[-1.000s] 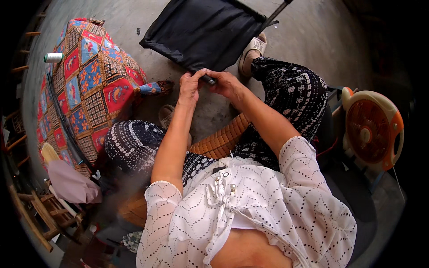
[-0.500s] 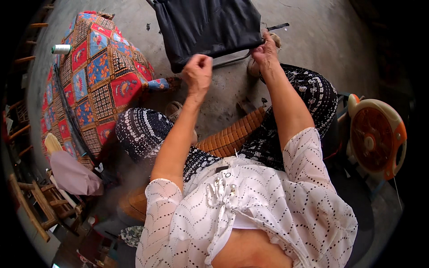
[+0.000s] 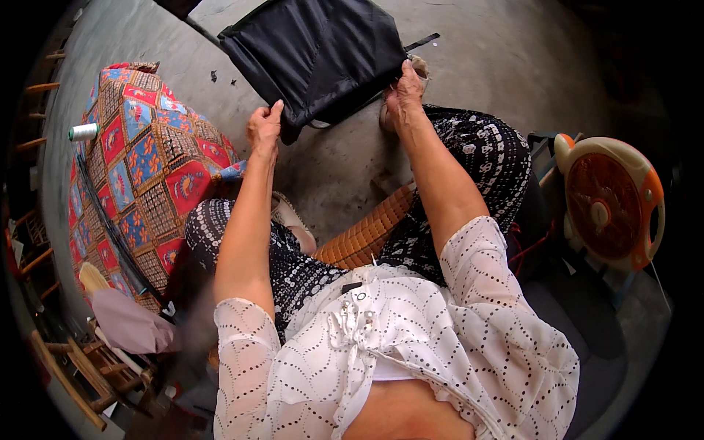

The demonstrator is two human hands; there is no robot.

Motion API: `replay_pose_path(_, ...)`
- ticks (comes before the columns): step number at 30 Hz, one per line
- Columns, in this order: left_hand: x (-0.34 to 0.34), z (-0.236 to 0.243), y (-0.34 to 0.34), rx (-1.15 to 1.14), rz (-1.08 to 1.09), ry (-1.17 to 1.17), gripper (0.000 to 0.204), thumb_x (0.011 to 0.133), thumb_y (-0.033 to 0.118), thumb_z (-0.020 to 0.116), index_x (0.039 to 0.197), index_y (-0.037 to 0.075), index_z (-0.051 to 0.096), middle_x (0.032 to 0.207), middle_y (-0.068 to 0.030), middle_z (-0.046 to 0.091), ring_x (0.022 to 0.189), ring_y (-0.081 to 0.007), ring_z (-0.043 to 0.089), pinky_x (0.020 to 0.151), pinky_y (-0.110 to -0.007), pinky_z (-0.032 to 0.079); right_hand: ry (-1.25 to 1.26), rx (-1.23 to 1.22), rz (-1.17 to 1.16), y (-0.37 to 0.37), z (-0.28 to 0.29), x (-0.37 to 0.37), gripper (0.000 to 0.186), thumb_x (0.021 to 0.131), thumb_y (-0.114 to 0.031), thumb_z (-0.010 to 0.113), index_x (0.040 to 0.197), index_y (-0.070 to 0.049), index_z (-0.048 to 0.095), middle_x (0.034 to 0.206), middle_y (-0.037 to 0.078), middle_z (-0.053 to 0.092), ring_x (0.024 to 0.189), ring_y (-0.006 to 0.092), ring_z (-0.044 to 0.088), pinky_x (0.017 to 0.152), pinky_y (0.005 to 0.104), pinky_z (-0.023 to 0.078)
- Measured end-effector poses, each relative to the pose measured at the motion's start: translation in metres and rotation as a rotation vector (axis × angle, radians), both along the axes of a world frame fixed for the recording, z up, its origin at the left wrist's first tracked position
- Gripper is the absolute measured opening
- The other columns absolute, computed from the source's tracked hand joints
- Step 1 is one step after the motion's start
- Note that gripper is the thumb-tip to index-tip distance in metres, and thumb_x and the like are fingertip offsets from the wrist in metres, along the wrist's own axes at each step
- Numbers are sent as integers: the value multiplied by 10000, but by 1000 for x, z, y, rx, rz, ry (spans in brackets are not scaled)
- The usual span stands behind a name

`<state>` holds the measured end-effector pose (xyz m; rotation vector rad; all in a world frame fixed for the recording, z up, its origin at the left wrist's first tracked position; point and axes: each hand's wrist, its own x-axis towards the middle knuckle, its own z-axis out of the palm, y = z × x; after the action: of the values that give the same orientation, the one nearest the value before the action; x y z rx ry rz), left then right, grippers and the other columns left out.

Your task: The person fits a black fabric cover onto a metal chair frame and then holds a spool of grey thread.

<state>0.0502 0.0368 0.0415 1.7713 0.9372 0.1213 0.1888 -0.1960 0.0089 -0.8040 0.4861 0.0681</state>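
A black, shiny fabric panel [image 3: 312,59] hangs in front of me, with creases across its face and a narrow black strap sticking out at the right. It looks like a bag or a seat cover, but its kind cannot be made out. At its near left corner my left hand [image 3: 264,130] is closed, thumb up and fingers curled on the edge. My right hand [image 3: 405,95] pinches the right corner, close to the strap. Under the near edge a small bit of metal bar [image 3: 319,124] shows. Both arms are stretched out over my knees.
On my left stands a bulk covered by a red and blue patchwork cloth [image 3: 167,158], with a thread spool [image 3: 83,132] and black strips [image 3: 117,213] on it. Wooden frames [image 3: 77,367] lie lower left. To my right is an orange and white fan [image 3: 612,205].
The black panel has turned and shifted left in view. My left hand has moved left and down to its near left corner, while my right hand stays at the right corner.
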Motion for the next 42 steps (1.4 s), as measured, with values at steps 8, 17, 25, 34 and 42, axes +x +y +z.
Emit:
replay_pose_path(8,-32,-59,12,-524,161,-347,151,815,169,590,763,32,556,708,-34,583,595,-128,549,549,-250,438,-28,-203,-11,12,-9,-9,306,842,-308,483,886,-11,539,890,82,552,796,183,488,701,317,405)
replay_pose_path(17,-35,-59,-5,-856,466,-18,376,755,433,596,960,120,552,837,-43,518,720,-188,469,627,-354,366,246,-384,-133,6,5,-23,286,786,-369,577,763,-85,546,605,27,504,463,138,454,391,286,337)
replay_pose_path(25,-29,-40,-16,-945,290,-425,310,746,192,641,1025,81,563,1013,-41,577,876,-185,539,751,-337,424,-405,-1471,165,4,53,-31,260,723,-249,613,739,2,548,706,114,573,670,224,546,667,355,435)
replay_pose_path(34,-33,-13,-10,-1007,274,-547,299,703,103,659,962,21,533,889,-39,587,871,-179,544,801,-348,415,-821,-1505,570,64,80,-49,154,765,-148,565,829,-8,566,733,132,589,677,232,582,648,312,455)
replay_pose_path(42,-22,-3,-37,-46,-2,-507,249,711,107,623,935,23,554,818,-123,615,771,-281,587,686,-343,449,-764,-1630,1019,122,79,-51,554,738,-520,552,933,-1,567,842,166,606,792,292,595,695,352,461)
